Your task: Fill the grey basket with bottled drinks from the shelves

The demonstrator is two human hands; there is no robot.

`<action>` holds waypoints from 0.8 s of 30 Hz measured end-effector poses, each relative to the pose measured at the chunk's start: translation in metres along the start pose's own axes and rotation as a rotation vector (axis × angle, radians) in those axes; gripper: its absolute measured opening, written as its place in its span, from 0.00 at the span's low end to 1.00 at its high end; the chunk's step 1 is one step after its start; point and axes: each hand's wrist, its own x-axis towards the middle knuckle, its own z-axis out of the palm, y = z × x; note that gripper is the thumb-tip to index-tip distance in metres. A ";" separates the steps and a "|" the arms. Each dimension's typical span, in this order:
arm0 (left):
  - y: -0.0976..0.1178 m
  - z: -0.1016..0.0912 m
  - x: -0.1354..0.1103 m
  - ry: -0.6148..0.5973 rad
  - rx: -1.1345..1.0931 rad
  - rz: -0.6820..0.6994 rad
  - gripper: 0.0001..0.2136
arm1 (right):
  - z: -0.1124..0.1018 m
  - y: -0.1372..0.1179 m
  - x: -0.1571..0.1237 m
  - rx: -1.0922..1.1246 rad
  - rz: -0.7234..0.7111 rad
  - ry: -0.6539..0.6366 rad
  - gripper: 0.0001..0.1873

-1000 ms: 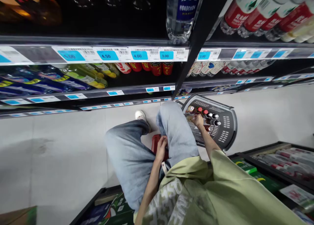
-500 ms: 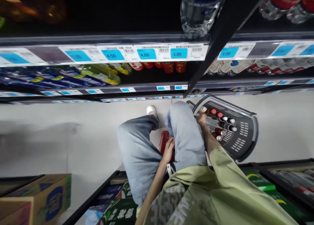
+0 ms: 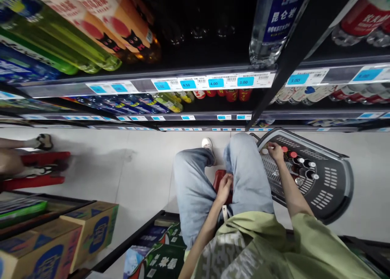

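I sit low in a shop aisle with my knees up. My left hand [image 3: 224, 186] rests between my legs with its fingers curled on the edge of a red stool [image 3: 218, 179]. My right hand [image 3: 275, 151] reaches into a dark grey shopping basket [image 3: 332, 189] on the floor to my right. Its fingers are closed round the top of a bottle [image 3: 265, 151] at the basket's near end. Several capped bottles [image 3: 300, 167] stand in rows beside it.
Shelves of drinks with blue price tags [image 3: 213, 82] run ahead. A large water bottle [image 3: 274, 23] stands on the upper shelf. Cardboard boxes [image 3: 88, 230] sit at the lower left. Another person's legs and a red stool [image 3: 36, 165] are at the far left.
The view has swung left, bringing the boxes and another person's legs into sight. My right hand stays at the bottles at the basket's near end; my left hand has not moved.
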 end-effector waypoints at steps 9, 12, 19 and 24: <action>-0.004 0.002 -0.003 0.037 -0.075 0.035 0.19 | -0.015 -0.178 -0.107 0.194 -0.810 -0.026 0.19; 0.001 -0.005 -0.001 0.101 -0.139 0.027 0.18 | 0.008 -0.206 -0.143 -0.225 -0.934 -0.095 0.14; 0.075 -0.096 0.037 0.316 -0.065 0.242 0.16 | 0.021 -0.209 -0.149 -0.412 -1.027 -0.156 0.15; 0.189 -0.193 0.097 0.503 0.464 0.549 0.20 | 0.021 -0.209 -0.146 -0.395 -1.012 -0.144 0.14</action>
